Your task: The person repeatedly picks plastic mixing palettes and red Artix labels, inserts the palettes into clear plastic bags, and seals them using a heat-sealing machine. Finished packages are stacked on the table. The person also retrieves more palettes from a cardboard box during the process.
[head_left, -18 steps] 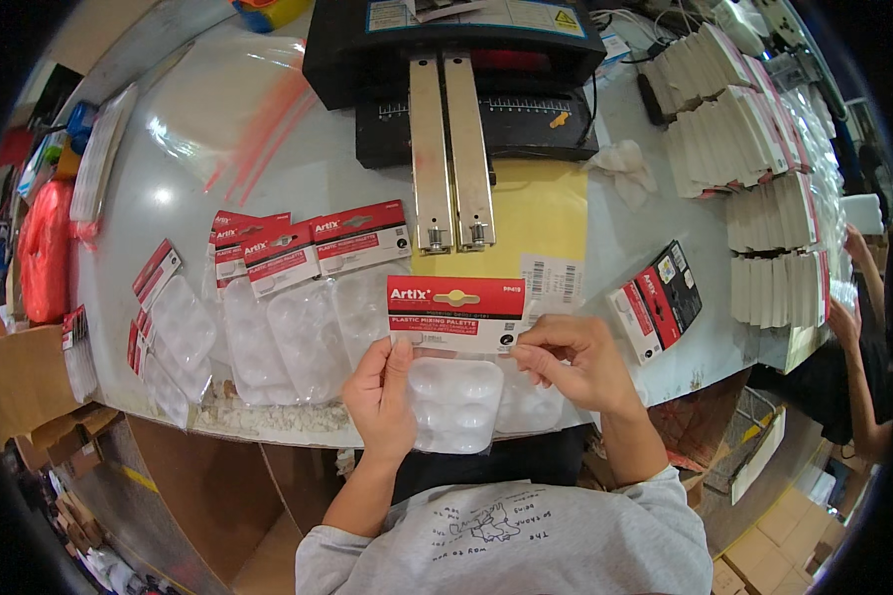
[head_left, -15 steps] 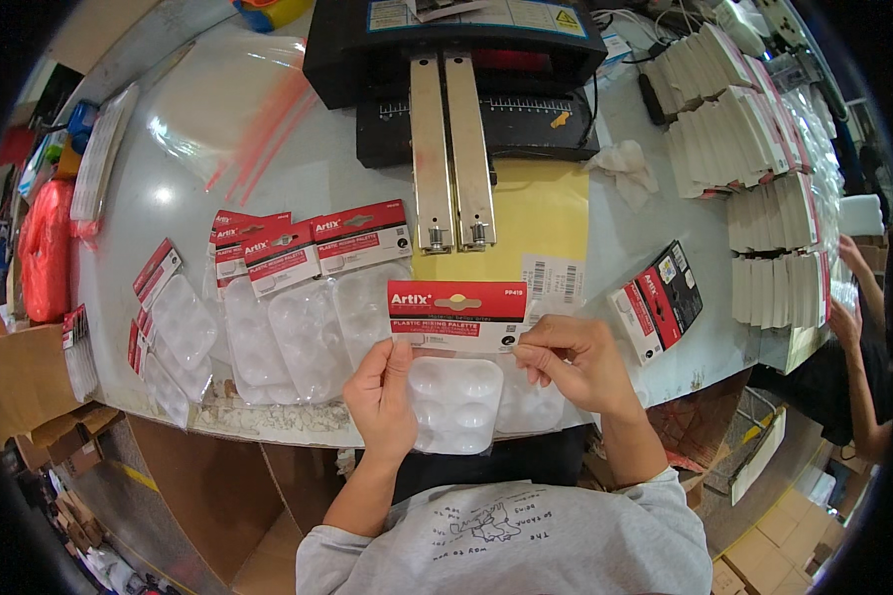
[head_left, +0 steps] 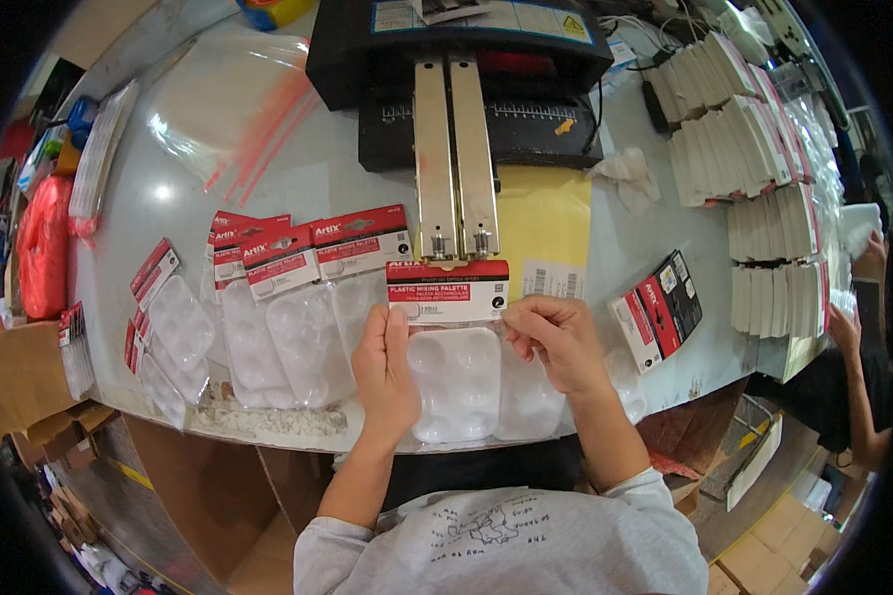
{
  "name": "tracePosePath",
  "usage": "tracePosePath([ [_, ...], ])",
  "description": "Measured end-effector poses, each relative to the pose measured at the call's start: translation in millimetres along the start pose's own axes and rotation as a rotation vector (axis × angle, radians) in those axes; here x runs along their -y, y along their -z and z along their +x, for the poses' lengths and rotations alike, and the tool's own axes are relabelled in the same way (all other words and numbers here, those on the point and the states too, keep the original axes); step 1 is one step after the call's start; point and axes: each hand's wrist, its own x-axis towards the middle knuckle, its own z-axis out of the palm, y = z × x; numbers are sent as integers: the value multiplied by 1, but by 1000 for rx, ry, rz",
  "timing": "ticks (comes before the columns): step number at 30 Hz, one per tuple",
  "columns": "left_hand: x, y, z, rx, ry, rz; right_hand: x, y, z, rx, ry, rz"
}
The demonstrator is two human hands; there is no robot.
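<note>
A packaged plastic mixing palette (head_left: 454, 382) is held between my two hands, its red, black and white header card (head_left: 448, 297) upright at the top and the white wells below. My left hand (head_left: 385, 372) pinches the card's left lower corner between thumb and fingers. At the right lower corner, my right hand (head_left: 556, 342) pinches with thumb and curled fingers. The card's top edge lies under the tips of the two metal arms (head_left: 456, 178) of a black machine (head_left: 456, 59). Whether the arms press on the card I cannot tell.
More packaged palettes (head_left: 313, 337) overlap on the table's left. A yellow envelope (head_left: 541, 218) lies under the arms. Two cards (head_left: 657, 309) rest at right, near stacked header cards (head_left: 734, 139). Clear bags (head_left: 223, 109) lie far left. Another person's hand (head_left: 845, 325) shows at far right.
Both hands have moved the palette away from me, so the card's top edge has gone from just in front of the metal arms to beneath their tips. The grip looks the same.
</note>
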Motion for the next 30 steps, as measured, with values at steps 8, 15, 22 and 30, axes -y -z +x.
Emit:
tracePosePath([
  [8, -16, 5, -3, 28, 6, -69, 8, -4, -9, -8, 32, -38],
  [15, -11, 5, -5, 27, -43, -105, -2, -8, -9, -40, 125, -55],
  [22, -15, 2, 13, -5, 210, -256, 4, -11, 1, 48, 38, 274],
  [30, -19, 3, 4, -12, 79, -96, 7, -14, -9, -31, 180, -3],
])
